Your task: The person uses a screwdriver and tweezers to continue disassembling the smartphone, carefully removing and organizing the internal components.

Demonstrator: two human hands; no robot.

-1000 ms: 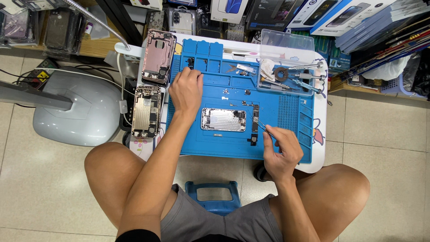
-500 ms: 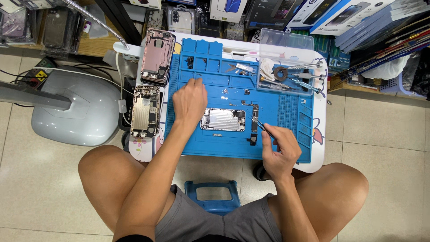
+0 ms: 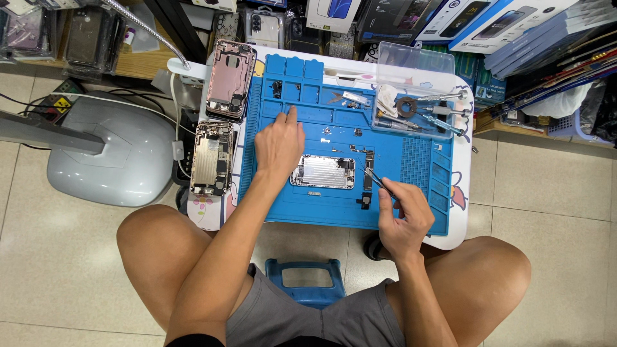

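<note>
An opened phone body (image 3: 323,171) with a silver metal plate lies in the middle of a blue work mat (image 3: 418,160). My left hand (image 3: 279,142) rests flat on the mat against the phone's left end, index finger stretched toward the mat's small compartments. My right hand (image 3: 402,215) is at the phone's right, pinching thin tweezers (image 3: 373,177) whose tips reach a dark strip part (image 3: 369,168) beside the phone. A small black part (image 3: 365,204) lies just below that.
Two more opened phone housings, pink (image 3: 231,80) and gold (image 3: 212,157), lie left of the mat. A clear tray (image 3: 418,96) with screwdrivers sits at the mat's top right. The small white table (image 3: 459,193) stands over my knees. A grey lamp base (image 3: 109,157) sits at left, boxes behind.
My left hand slid down from the mat's upper compartments to the phone's left end. My right hand moved up with the tweezers to the dark strip at the phone's right edge.
</note>
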